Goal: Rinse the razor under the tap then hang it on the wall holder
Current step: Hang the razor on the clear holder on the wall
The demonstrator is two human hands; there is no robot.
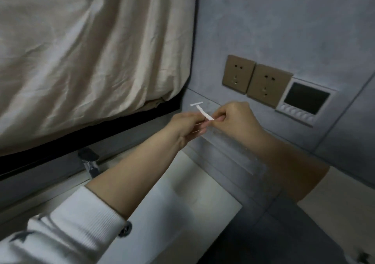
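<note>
While pinched by both hands, one white razor (pixel 202 110), held up near grey wall (pixel 284 30), head toward 11 o'clock. Left hand (pixel 186 126) and right hand (pixel 236 119) together, closed on handle. Two brown sockets (pixel 238 74) at 1 o'clock, one control panel (pixel 306 99) beside. One tap (pixel 89 162) at 8 o'clock, sink (pixel 182 192) open below.

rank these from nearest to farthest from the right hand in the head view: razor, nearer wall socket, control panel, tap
1. razor: in the right hand grip, head pointing up-left.
2. nearer wall socket: on the wall just above the hand.
3. control panel: on the wall, further right.
4. tap: far left, below the curtain.
</note>
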